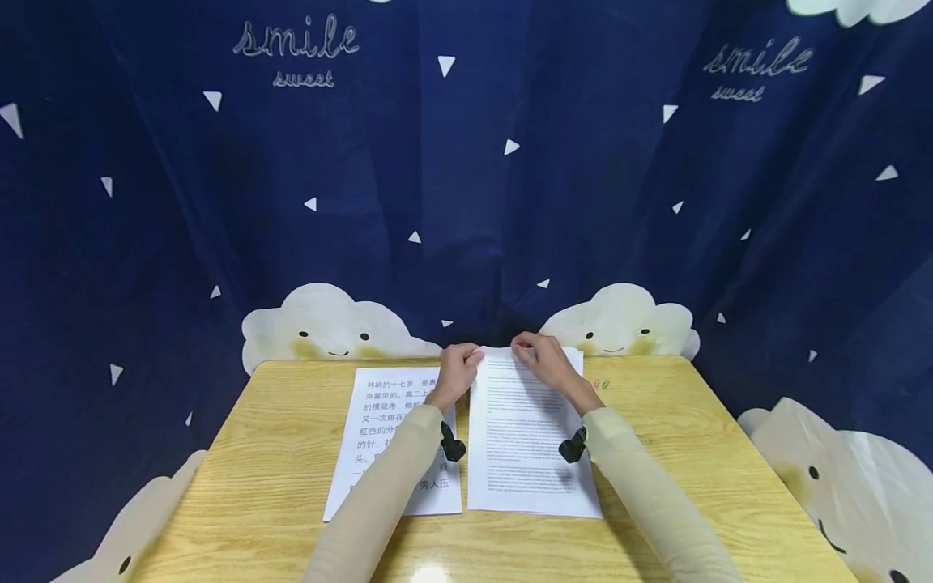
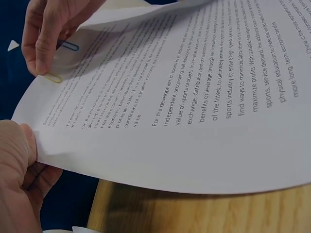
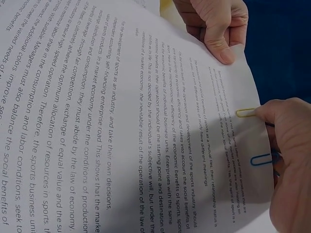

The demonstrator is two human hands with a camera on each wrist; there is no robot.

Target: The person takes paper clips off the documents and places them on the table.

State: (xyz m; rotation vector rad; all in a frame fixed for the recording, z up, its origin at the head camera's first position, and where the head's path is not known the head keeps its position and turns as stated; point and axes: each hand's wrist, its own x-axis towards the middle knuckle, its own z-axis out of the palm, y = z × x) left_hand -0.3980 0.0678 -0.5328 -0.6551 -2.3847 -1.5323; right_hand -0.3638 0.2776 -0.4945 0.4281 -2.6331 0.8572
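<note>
A printed paper (image 1: pixel 525 453) with English text has its top edge raised off the table, the lower part lying down. At its top left corner, my left hand (image 1: pixel 457 374) pinches the paper between thumb and fingers. My right hand (image 1: pixel 548 363) is at the top edge, where thumb and fingers pinch a yellow paper clip (image 3: pixel 246 112) that sits over the edge. Just beside it, a blue paper clip (image 3: pixel 262 159) is on the same edge, partly covered by the right fingers. Both clips also show in the left wrist view.
Left of the paper lies another sheet (image 1: pixel 379 429) in large Chinese characters, partly under the left forearm. A red paper clip (image 1: pixel 596 384) and a green paper clip (image 1: pixel 606 385) lie on the wooden table (image 1: pixel 277 453) to the right. A dark blue curtain (image 1: pixel 466 178) hangs behind.
</note>
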